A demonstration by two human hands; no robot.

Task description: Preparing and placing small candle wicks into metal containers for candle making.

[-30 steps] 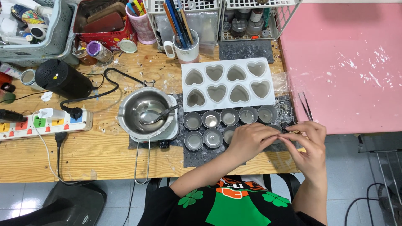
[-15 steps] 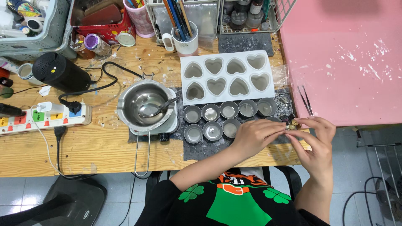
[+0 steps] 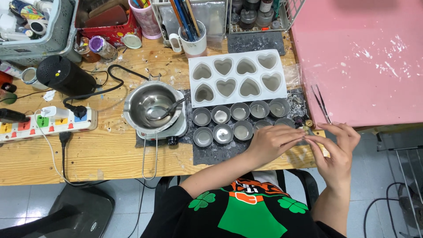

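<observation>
While both hands pinch small gold bit, round tins nr, white heart mould.

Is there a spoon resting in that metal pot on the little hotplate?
Yes, a metal spoon lies inside the steel pot, its handle leaning over the rim.

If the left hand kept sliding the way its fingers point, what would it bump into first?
The left hand points right, at the small dark and gold bits by its fingertips. It would probably meet those first, with the right hand close behind.
</observation>
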